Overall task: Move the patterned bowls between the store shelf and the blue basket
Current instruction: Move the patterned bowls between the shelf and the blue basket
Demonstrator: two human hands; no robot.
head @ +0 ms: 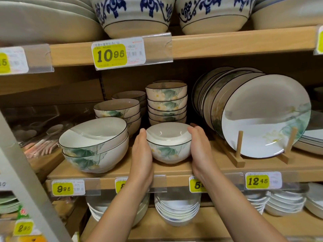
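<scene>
Head view, looking at a wooden store shelf point(174, 169). No basket in frame. Two price tags on the shelf's front edge are partly covered by the person's wrists, so their figures are cut off. Far-left goods behind clear packaging are too blurred to identify.

Small patterned bowl point(169, 143) sits near the front edge of the shelf, about midway along, white inside with a dark rim and a green leaf and pale flower on its side. Left hand point(142, 154) lies flat against the bowl's left side, fingers straight and together; right hand point(199, 149) cups the right side, fingers curled round the back. Whether the bowl's foot rests on the board I cannot tell.

Directly behind it, a stack of matching small bowls point(167, 103). Left of it, two larger nested bowls point(94, 147), and more bowls point(118, 110) behind those. Right, plates point(262, 116) standing on edge in a wooden rack point(236, 154).

Upper shelf holds blue-patterned bowls point(134, 14); below, white dishes point(176, 208).
</scene>
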